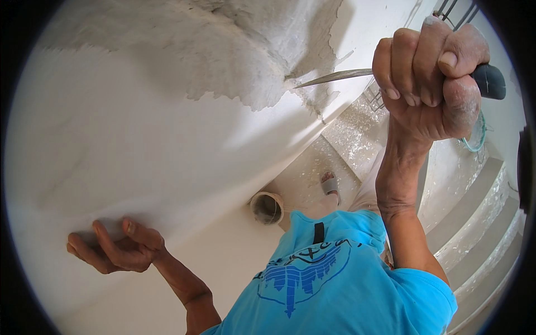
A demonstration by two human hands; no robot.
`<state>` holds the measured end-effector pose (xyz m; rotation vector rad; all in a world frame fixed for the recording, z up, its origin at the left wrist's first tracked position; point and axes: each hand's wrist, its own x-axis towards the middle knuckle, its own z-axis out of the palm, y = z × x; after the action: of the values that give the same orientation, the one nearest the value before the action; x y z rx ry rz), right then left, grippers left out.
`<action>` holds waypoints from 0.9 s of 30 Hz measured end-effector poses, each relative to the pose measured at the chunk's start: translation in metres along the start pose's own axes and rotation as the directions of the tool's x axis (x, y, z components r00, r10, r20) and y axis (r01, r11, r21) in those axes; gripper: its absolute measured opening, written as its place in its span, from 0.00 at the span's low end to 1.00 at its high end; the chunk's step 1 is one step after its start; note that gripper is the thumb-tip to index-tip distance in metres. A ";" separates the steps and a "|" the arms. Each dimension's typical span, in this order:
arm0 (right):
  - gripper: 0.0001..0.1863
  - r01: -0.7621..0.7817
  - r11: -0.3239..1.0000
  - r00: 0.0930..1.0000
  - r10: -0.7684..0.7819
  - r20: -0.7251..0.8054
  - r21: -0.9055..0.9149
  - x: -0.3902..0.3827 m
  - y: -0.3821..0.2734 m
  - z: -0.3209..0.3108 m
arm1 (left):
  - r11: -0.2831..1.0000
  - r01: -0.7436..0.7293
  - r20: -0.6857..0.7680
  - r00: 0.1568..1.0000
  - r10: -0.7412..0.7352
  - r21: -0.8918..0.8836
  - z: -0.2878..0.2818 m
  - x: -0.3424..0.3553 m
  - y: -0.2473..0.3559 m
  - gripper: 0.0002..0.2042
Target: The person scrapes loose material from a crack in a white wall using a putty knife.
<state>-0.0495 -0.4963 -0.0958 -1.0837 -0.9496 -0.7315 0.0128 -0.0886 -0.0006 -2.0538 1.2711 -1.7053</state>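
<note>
We see the right hand point(430, 78) closed tightly around the scraper point(340, 75), fingers wrapped fully over it. The black butt of its handle sticks out on the thumb side, while the thin blade runs out leftward from the little-finger side. Its tip is at the lower right edge of the rough grey patch point(240, 61) on the white wall point(128, 128), though we cannot quite tell whether it touches. Our left hand point(120, 245) is empty, its fingers loosely curled beside the wall, well apart from the scraper.
</note>
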 end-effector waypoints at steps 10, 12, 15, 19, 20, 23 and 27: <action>0.07 -0.021 0.999 0.998 0.022 -0.054 0.026 -0.007 0.020 0.000 | 0.993 -0.042 0.014 0.999 0.040 0.111 -0.002 -0.003 -0.001 0.17; 0.07 0.003 1.000 0.999 -0.002 -0.047 0.012 0.000 0.012 0.000 | 0.991 -0.050 0.010 0.999 0.049 0.125 -0.003 -0.004 -0.003 0.17; 0.10 0.200 0.939 0.807 0.004 -0.591 0.279 -0.026 0.052 0.021 | 0.995 -0.050 -0.003 0.999 0.050 0.088 0.003 -0.001 0.000 0.17; 0.11 0.147 0.952 0.929 -0.040 -0.367 0.268 -0.017 0.049 0.014 | 0.993 -0.039 0.011 0.999 0.038 0.110 0.000 -0.005 -0.001 0.17; 0.11 0.164 0.946 0.938 -0.061 -0.342 0.281 -0.014 0.046 0.013 | 0.992 -0.045 0.013 0.999 0.044 0.114 -0.001 -0.005 -0.002 0.17; 0.06 0.029 1.000 0.994 -0.029 -0.108 -0.003 -0.004 0.024 0.010 | 0.991 -0.067 0.015 0.998 0.066 0.112 -0.004 -0.005 -0.006 0.17; 0.07 -0.142 0.983 0.928 0.174 -0.329 0.120 -0.034 0.057 0.035 | 0.998 -0.005 0.024 1.000 0.003 0.058 -0.001 0.003 0.007 0.15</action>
<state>-0.0240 -0.4440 -0.1427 -0.9030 -0.5885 -0.7046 0.0088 -0.0951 -0.0023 -2.0314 1.2031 -1.6904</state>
